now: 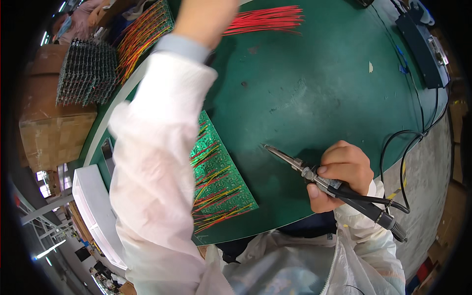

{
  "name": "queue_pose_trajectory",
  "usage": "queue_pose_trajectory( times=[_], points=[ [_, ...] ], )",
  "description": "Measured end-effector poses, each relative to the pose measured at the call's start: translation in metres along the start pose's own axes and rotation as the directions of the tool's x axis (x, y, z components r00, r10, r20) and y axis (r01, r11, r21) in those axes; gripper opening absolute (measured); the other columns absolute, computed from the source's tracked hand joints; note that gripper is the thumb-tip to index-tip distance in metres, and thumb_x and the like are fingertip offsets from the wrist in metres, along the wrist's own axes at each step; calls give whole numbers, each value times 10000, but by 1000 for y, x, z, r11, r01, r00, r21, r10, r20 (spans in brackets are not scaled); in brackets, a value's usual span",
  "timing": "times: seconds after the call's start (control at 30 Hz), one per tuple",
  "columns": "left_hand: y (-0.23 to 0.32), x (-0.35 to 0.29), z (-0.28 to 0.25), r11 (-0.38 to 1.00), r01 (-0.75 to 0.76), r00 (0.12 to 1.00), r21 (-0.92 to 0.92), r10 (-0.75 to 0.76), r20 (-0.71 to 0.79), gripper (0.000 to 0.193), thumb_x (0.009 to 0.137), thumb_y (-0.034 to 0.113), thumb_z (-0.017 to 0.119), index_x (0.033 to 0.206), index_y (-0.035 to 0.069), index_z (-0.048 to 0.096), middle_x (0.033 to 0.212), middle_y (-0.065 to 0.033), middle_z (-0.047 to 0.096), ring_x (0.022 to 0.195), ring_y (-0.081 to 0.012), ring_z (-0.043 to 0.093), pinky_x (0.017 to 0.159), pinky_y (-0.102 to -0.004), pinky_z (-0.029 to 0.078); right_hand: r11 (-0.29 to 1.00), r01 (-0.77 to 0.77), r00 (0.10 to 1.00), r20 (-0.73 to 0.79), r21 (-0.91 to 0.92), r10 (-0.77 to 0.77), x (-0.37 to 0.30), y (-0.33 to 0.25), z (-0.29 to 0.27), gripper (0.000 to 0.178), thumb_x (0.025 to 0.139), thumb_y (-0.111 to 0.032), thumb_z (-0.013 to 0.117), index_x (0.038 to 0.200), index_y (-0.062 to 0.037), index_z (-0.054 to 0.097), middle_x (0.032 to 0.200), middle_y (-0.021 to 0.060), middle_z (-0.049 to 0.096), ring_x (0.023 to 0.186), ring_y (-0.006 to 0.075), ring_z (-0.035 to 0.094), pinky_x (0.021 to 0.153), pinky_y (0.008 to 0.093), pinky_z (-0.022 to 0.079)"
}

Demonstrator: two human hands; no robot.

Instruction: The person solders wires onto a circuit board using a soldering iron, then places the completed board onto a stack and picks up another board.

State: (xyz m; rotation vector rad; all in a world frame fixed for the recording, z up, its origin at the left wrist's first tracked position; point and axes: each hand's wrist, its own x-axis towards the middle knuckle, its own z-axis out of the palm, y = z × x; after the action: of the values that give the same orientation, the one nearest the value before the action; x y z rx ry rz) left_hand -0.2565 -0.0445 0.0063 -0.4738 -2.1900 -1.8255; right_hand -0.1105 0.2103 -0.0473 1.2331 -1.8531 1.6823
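My right hand (pixel 346 169) is closed around a soldering iron (pixel 300 166) with a metal clamp and a black cable. Its tip points up and left over the green table mat (pixel 314 98), near the circuit board. My left hand (pixel 204 19) stretches to the far edge of the view, beside a bundle of red wires (pixel 270 19). It is blurred and its fingers are cut off, so what it holds cannot be made out. A green circuit board panel (pixel 228 184) with red and yellow wires lies on the mat, partly hidden under my left sleeve.
At the far left are a board with many orange and red wires (pixel 142 37) and a stack of circuit boards (pixel 88 73) on a cardboard box (pixel 56 132). A dark power unit (pixel 418 46) with cables stands at the far right. A white tray (pixel 96 211) is left of my arm.
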Motion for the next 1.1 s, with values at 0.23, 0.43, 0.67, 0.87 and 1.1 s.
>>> queue_pose_trajectory(
  times=[0.23, 0.43, 0.67, 0.87, 1.1],
  points=[
    [68, -109, 30, 948, 185, 936, 259, -89, -341, 123, 835, 67, 536, 862, -26, 612, 795, -34, 579, 695, -83, 494, 657, -205, 416, 997, -70, 998, -2, -40, 70, -3, 1, -10, 285, 565, -8, 668, 799, -20, 507, 662, 91, 504, 455, 190, 468, 398, 267, 393],
    [95, -221, 44, 816, 416, 875, 402, -239, -421, 158, 773, -60, 557, 916, -33, 617, 844, -99, 597, 725, -158, 570, 639, -257, 469, 998, -69, 997, 20, -13, 70, 2, -2, 2, 268, 594, -63, 682, 794, -18, 510, 667, 99, 508, 451, 168, 448, 401, 260, 364],
    [70, -235, 49, 659, 344, 927, 669, -123, -356, 167, 682, -55, 630, 831, 17, 609, 797, -81, 607, 706, -216, 586, 625, -285, 464, 984, -164, 985, 34, -64, 167, -7, -9, 4, 326, 638, -118, 681, 854, -37, 452, 734, 90, 479, 521, 153, 434, 481, 264, 370],
    [66, -239, 51, 650, 381, 913, 657, -152, -378, 164, 671, -72, 634, 797, 25, 591, 754, -49, 544, 621, -135, 505, 522, -219, 400, 966, -260, 965, 23, -4, 260, -7, -17, 17, 345, 649, -134, 677, 860, -55, 415, 740, 91, 460, 533, 151, 427, 485, 258, 370],
    [61, -241, 48, 720, 384, 912, 579, -194, -363, 139, 675, -46, 647, 782, 26, 595, 752, -30, 530, 597, -92, 477, 502, -210, 356, 961, -274, 962, 16, 39, 274, -6, -18, 27, 358, 637, -136, 681, 854, -55, 408, 734, 86, 451, 518, 146, 409, 467, 253, 358]
  ],
)
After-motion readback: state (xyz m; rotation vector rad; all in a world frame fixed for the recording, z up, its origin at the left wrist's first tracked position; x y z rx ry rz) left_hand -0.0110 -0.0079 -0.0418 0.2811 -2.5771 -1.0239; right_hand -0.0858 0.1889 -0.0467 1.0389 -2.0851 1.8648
